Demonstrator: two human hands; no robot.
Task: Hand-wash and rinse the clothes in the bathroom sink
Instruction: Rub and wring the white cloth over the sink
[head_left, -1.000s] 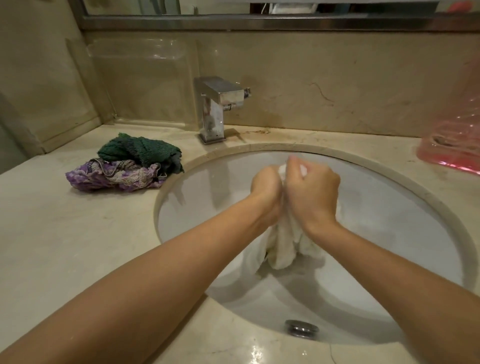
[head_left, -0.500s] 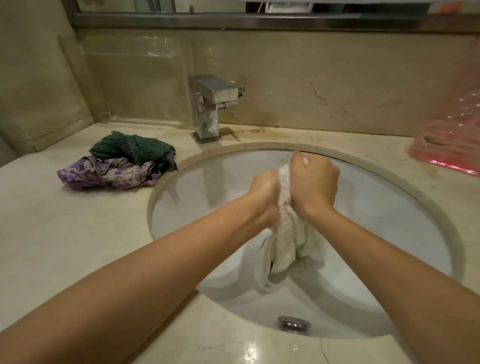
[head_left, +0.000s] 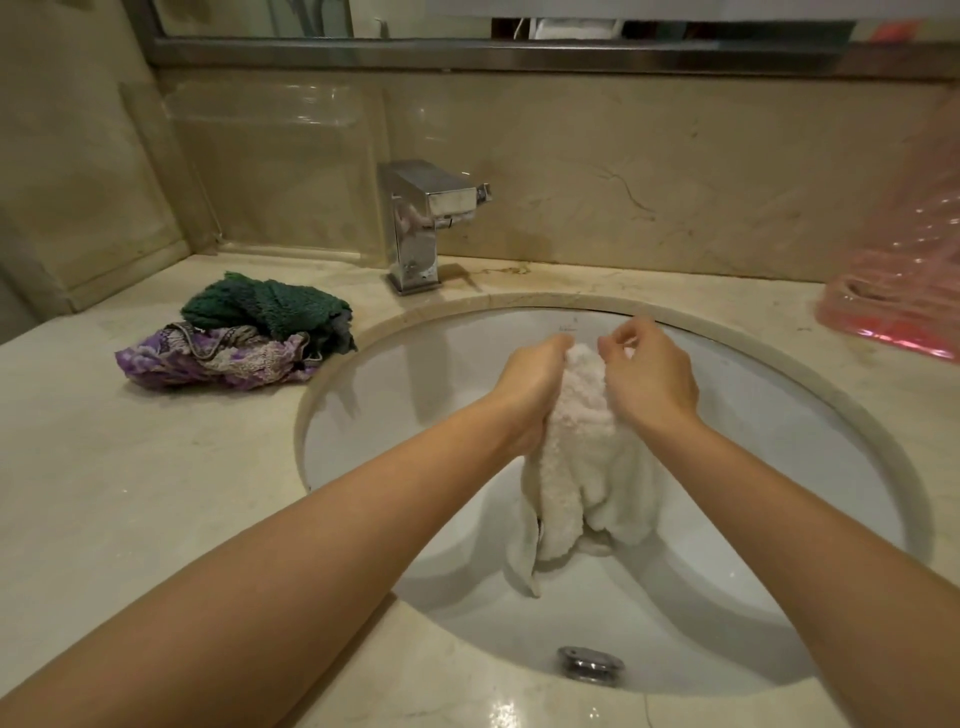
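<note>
One white cloth (head_left: 582, 457), fluffy terry texture, wet-looking and bunched into a thick rope, hangs above the middle of the sink (head_left: 779, 415). Its top end is held between two hands; its lower folds droop in two or three lobes, one thin tail reaching lowest on the left. Whether the tail touches the bowl cannot be told.

Left to right across the counter (head_left: 130, 493): one purple patterned cloth (head_left: 208, 358) lies crumpled on the far left, with one dark green knitted cloth (head_left: 265, 306) heaped on its far edge, touching it. Both sit on the stone just left of the sink rim, not in the bowl. One square chrome tap (head_left: 421, 223) stands at the far side, behind the rim. No water stream visible.

Left hand (head_left: 530, 384): fingers curled round the upper left of the white cloth, gripping it from the side. Right hand (head_left: 649, 374): just beside it, thumb and forefinger pinched together at the cloth's top, palm against the right of the bundle; how firmly the remaining fingers hold cannot be told.

Sink: one round white bowl set under the counter, holding only the hanging cloth's lower part. One metal drain plug (head_left: 589, 662) at the near side.

Far right: one pink translucent plastic item (head_left: 893, 291) on the counter, cut off by the frame.
</note>
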